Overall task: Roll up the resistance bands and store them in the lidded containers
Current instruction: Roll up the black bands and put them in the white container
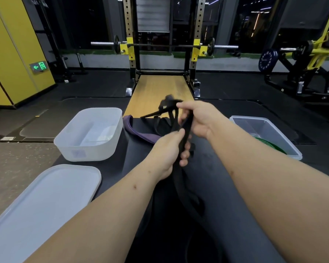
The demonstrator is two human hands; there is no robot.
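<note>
Both forearms reach forward over a black pad [222, 179]. The left hand [167, 154] is curled round the black band [179, 188], thumb pressed on top. Just beyond, the right hand [199, 118] clutches the band's upper strands, which loop out blurred past its fingers; the rest hangs towards the viewer.

A lid [46, 202] lies near left, with an open white tub [91, 149] behind it; its faint label is unreadable. A purple band [139, 132] lies on the pad. A clear tub [264, 126] on the right holds a green band [270, 146].

Beyond are dark gym flooring, a wooden platform [160, 86], a rack [197, 35] with a barbell [160, 45], a green exit sign [38, 66], and a blue plate [267, 60] reading "FITNESS".
</note>
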